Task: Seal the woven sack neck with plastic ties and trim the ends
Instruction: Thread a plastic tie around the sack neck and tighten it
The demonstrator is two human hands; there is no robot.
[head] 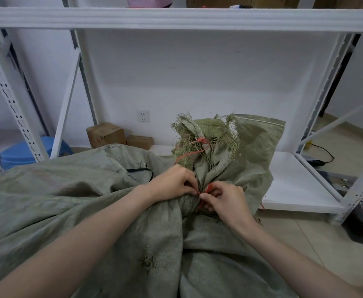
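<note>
the woven sack [86, 203] lies slumped across the floor in front of the white shelving rack [176, 18], with its gathered neck [208, 168] standing up just beyond both hands. a red plastic tie [209, 187] runs round the neck at its narrowest point. the left hand [172, 181] has its fingers curled, thumb and forefinger pinching one end of the tie against the fabric. the right hand [225, 200] is likewise curled and pinches the other end, the two pinches almost touching. judgement: the step in hand is closing or knotting this tie. to do it well, the left hand should hold the gather tight while the right draws the free end through. the pull should run along the strap, not sideways, so the band bites below the frayed mouth and cannot ride up. trimming should wait until the tie resists a tug. a second red tie [202, 141] sits higher on the neck, its tails loose and long. a black loop [141, 169] rests on the sack beside the left hand; whether it is a spare tie cannot be told. not made out: the tie's locking point, hidden by fingertips, and the far side of the neck. no cutting tool is in view. the sack's near end is cut off by the frame edge.
</note>
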